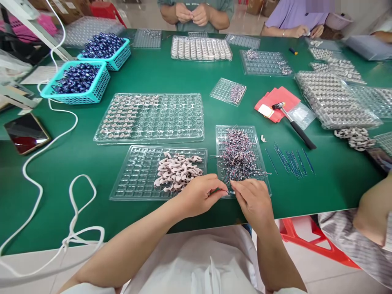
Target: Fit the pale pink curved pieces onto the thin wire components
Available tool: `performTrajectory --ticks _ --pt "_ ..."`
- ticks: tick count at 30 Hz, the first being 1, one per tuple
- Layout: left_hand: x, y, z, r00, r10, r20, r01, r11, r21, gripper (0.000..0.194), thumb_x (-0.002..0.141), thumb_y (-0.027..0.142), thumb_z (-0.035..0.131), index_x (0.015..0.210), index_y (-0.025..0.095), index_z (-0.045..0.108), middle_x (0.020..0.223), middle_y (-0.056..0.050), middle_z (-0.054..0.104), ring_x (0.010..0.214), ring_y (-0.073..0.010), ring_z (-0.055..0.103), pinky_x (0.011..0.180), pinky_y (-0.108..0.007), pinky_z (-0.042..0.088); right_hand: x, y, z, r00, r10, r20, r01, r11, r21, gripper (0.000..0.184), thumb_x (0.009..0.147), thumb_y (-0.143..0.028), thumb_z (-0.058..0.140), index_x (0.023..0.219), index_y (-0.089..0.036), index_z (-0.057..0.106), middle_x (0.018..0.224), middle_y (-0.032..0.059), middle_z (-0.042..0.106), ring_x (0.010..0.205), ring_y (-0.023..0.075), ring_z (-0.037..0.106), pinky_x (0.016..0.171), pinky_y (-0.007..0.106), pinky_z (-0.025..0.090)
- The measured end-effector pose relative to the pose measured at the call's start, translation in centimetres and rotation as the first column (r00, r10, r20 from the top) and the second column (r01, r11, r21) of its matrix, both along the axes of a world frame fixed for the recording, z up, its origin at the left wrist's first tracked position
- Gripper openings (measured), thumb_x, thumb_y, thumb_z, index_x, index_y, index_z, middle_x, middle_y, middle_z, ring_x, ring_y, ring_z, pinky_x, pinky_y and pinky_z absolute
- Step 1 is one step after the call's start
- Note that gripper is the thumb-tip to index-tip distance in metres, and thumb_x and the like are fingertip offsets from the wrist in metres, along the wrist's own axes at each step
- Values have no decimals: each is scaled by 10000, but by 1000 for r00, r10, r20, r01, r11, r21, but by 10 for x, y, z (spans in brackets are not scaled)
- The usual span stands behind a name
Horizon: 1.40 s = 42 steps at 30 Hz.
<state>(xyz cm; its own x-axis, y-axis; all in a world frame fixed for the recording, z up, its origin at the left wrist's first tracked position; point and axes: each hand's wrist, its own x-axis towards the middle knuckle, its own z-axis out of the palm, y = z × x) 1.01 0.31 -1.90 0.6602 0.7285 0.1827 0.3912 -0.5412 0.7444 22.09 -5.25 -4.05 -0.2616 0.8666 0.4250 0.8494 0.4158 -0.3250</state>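
My left hand [202, 195] and my right hand [255, 201] meet at the front edge of a small clear tray [219, 132]. Both are closed in a pinch, thumb against forefinger. Whatever sits between the fingertips is tiny and mostly hidden. Heaped in that tray are small wired electronic parts [237, 153] with thin leads. Left of it, close to my left hand, lies a pile of pale pink earbud-shaped shells [176, 171] on a clear compartment tray [131, 175]. Thin blue circuit strips [292, 163] lie right of my right hand, and a single shell [263, 139] rests nearby.
A larger tray [171, 118] partly filled with shells lies behind. Blue baskets [88, 97] of dark glossy pieces stand at the left, near a phone [27, 132] and white cable [39, 185]. A hammer [295, 126] lies on red bags [275, 102]. Other people work across and at the right.
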Motion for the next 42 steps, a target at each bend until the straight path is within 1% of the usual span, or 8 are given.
performTrajectory --ticks 6,12,15,19,23,27,34,42 --pt "0 -3 0 996 53 -71 -36 975 217 236 981 217 497 910 156 714 695 -27 594 622 -135 547 561 -231 397 -2 -7 7 954 -64 -292 42 996 -80 325 958 -109 528 1213 -273 643 1087 37 749 1019 206 655 893 391 494" --pt "3 -12 3 994 88 -59 -59 920 387 292 996 225 477 846 156 717 638 -20 541 581 -136 486 509 -247 310 -13 -11 18 924 -14 -383 -70 976 -204 119 957 -186 586 1042 -253 636 934 25 725 871 185 649 811 364 520" --pt "2 -11 7 996 90 0 -88 971 223 237 977 216 517 908 144 732 667 -19 563 590 -125 499 533 -236 339 -15 -11 17 921 5 -389 -77 982 -170 130 951 -142 582 1018 -246 622 906 24 713 841 178 636 801 367 509" --pt "-1 -5 17 993 115 30 -108 977 -186 193 946 263 582 917 168 747 664 3 556 613 -119 503 583 -227 384 -16 -10 14 923 58 -381 -88 994 -62 207 938 -101 577 1075 -249 623 919 36 721 851 187 646 806 390 510" --pt "0 0 22 988 144 56 -101 877 -469 207 905 288 606 791 160 723 613 29 498 586 -109 438 561 -228 348 -15 -9 12 944 101 -315 -96 995 30 272 921 -95 597 1136 -258 629 933 48 724 861 197 653 793 397 514" --pt "1 1 21 977 199 77 -105 763 -638 219 867 310 620 754 140 698 560 60 400 551 -94 346 525 -229 282 -14 -8 12 952 129 -277 -118 991 59 303 910 -98 611 1162 -267 627 930 46 732 855 197 665 777 389 513" --pt "0 2 22 956 251 155 -39 629 -777 219 822 340 661 738 138 681 580 56 428 570 -92 350 543 -234 278 -22 -9 9 913 99 -395 -68 993 93 311 866 -48 638 1098 -256 629 899 41 734 815 197 671 760 400 523" --pt "-2 5 15 911 324 256 104 419 -902 215 771 344 720 722 143 663 609 40 489 555 -76 355 523 -234 237 -30 -2 6 768 90 -634 -122 993 -6 263 887 -49 596 1048 -253 635 878 33 700 804 184 651 757 390 531"
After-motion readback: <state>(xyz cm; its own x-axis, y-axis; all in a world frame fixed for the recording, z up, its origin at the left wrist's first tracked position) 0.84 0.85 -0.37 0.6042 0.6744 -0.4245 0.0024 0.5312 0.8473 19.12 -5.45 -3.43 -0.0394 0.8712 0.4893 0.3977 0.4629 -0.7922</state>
